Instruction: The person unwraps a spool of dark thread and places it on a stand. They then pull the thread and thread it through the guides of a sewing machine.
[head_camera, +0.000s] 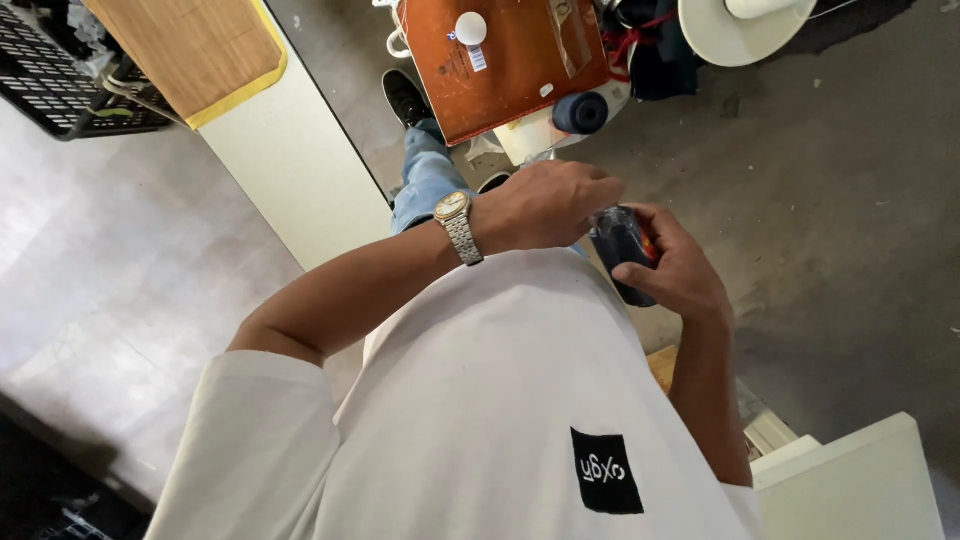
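Near the frame's centre, over the white shirt (500, 400), the right hand (680, 265) grips a small dark object (622, 245) with an orange patch. The left hand (545, 205), wristwatch (455, 220) showing, curls over its top, seemingly twisting or opening it; steady counter-grip looks needed. The object's kind stays hidden by fingers. Beyond, at upper centre, a brown board (510, 60) lies on the floor (830, 180)

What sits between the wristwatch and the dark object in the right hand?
In the head view, the left hand lies between the wristwatch and the dark object, which the right hand holds.
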